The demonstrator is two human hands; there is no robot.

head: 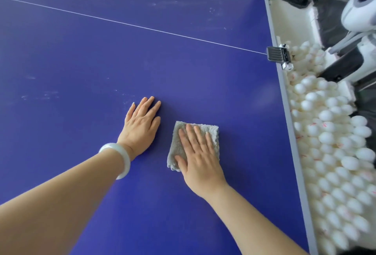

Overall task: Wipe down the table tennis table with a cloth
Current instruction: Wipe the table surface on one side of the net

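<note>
Evidently the wipe is underway but far from finished: the folded grey cloth (212,132) is pressed flat on the blue table (81,61) at lower centre of the frame, under the right hand (198,159), whose fingers are laid straight and slightly apart on top (nothing is gripped; the cloth is only pinned down). The left hand (140,126) is rested flat on the bare surface just beside the cloth, toward frame left, fingers straight and close together, w/ a pale bangle (120,159) worn at the wrist. Around the hands the surface looks even, so that patch may be judged done, though this cannot be told for sure. Whitish smears are seen at mid-left (40,93) and at upper centre-right (173,4), beyond the white line (132,24), so most of the top is probably left to do, esp. the far part. As for room, broad blue surface is offered toward the left and top of the frame. At the right the grey table edge (284,91) is near; a black clamp (278,57) is fixed on it at the line's end, and a heap of white balls (329,132) lies just past it, so strokes that way should be stopped approx. at the rim.
</note>
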